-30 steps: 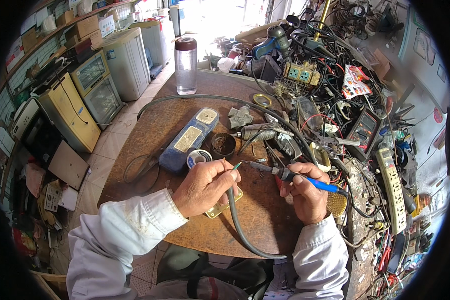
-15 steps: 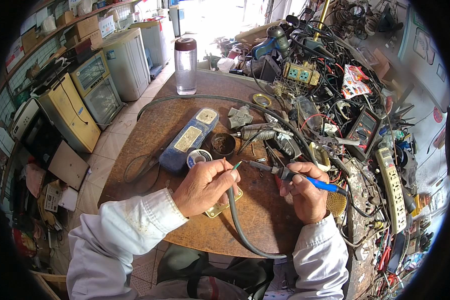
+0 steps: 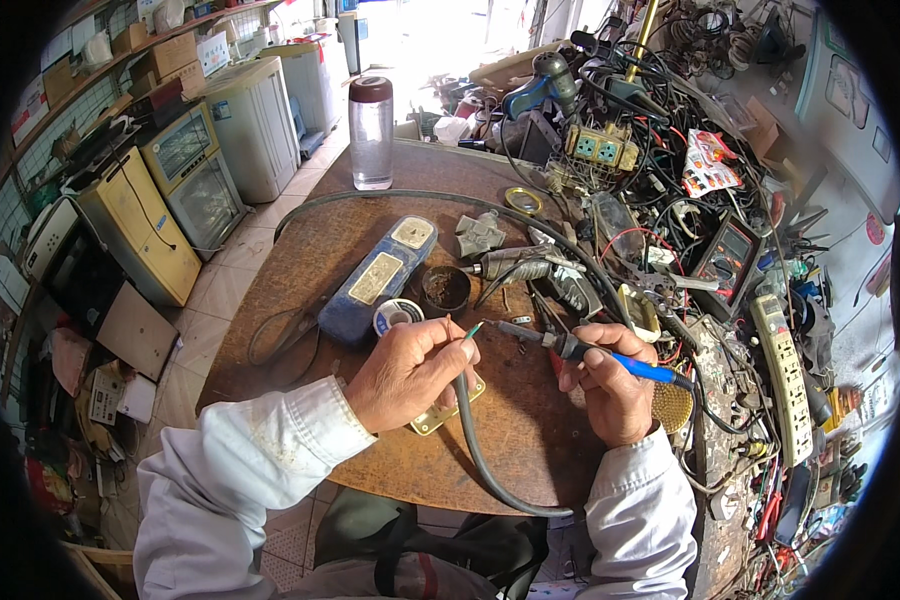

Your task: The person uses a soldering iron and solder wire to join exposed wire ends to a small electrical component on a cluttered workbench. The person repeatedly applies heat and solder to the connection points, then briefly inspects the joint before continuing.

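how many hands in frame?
2. Left hand at the table's near edge pinches a thin wire end. Right hand beside it holds a blue-handled soldering iron, tip toward the wire. No other person's hands show.

Solder spool (image 3: 398, 316) lies between power strip (image 3: 378, 278) and tin (image 3: 445, 289).
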`<state>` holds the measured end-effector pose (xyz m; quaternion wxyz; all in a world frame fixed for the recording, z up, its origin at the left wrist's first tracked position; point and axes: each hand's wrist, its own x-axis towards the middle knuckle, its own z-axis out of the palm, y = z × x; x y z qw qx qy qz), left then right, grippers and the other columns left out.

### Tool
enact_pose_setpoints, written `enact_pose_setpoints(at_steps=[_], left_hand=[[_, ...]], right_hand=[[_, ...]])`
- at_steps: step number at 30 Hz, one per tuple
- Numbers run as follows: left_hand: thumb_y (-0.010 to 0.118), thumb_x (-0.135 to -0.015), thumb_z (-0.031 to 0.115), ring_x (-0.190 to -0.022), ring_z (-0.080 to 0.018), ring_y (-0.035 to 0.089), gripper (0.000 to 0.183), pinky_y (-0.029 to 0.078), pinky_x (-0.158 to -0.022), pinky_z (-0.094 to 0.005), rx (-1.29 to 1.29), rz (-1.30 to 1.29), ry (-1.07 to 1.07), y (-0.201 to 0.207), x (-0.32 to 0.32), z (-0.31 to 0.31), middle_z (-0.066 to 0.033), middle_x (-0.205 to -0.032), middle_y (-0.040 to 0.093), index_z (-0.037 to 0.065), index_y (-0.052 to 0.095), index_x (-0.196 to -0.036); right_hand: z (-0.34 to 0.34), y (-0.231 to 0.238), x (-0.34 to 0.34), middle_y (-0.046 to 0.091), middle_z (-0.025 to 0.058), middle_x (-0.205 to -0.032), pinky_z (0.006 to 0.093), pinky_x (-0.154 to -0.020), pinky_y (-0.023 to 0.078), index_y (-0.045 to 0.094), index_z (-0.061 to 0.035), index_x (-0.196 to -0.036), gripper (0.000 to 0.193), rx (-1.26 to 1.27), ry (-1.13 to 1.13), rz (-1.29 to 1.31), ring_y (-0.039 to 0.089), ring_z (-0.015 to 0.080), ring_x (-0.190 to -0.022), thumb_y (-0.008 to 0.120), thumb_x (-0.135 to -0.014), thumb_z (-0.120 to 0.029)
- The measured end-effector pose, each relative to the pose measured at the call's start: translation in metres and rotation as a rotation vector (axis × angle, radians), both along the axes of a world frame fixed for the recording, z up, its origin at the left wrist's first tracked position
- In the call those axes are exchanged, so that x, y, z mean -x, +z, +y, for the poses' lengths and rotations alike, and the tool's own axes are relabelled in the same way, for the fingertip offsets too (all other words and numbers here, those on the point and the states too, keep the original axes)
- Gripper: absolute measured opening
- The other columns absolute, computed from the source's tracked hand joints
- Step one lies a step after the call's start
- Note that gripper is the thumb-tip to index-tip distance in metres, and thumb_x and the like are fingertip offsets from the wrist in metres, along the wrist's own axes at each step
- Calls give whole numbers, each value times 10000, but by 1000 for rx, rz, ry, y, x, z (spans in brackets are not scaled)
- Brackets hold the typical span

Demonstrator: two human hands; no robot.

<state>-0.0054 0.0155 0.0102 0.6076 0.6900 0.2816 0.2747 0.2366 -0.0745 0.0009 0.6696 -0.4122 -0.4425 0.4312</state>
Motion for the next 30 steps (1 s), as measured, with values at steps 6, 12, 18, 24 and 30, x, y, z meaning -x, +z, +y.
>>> enact_pose_setpoints(at_steps=[6, 12, 18, 24, 30], left_hand=[[470, -1028, 151, -606, -66, 600, 225, 517, -558, -211, 0, -1, -3, -1, 0, 0, -87, -823, 665, -43, 570, -972], [471, -1030, 157, -605, -59, 600, 224, 516, -556, -206, 9, -2, 2, -1, 0, 0, -86, -825, 671, -36, 570, -975], [473, -1032, 159, -607, -56, 604, 223, 519, -557, -203, 7, 2, 3, 0, 0, -1, -84, -824, 674, -33, 570, -975], [471, -1032, 156, -609, -57, 603, 220, 519, -558, -204, -10, 5, -4, 0, 1, 0, -84, -826, 674, -34, 569, -979], [472, -1031, 162, -619, -59, 600, 225, 517, -567, -206, 9, -4, -9, 0, 1, 0, -89, -836, 671, -36, 567, -983]], right_hand=[[0, -1, 0, 669, 136, -838, 316, -641, 526, 653, 63, -1046, 273, -7, 4, 4, 625, 189, -686, 647, -837, -112], [-1, -1, -1, 671, 138, -840, 314, -640, 527, 656, 61, -1044, 263, 5, 0, 18, 626, 191, -674, 650, -838, -103], [0, 0, 0, 672, 136, -832, 311, -636, 526, 656, 63, -1047, 269, -7, 0, 12, 628, 191, -676, 655, -839, -108], [0, -2, -1, 672, 135, -835, 311, -640, 526, 651, 68, -1049, 276, -15, 9, -4, 627, 187, -679, 651, -844, -117], [0, 0, -1, 674, 134, -834, 308, -641, 525, 649, 67, -1047, 280, -1, 7, -2, 627, 183, -680, 653, -842, -123]])
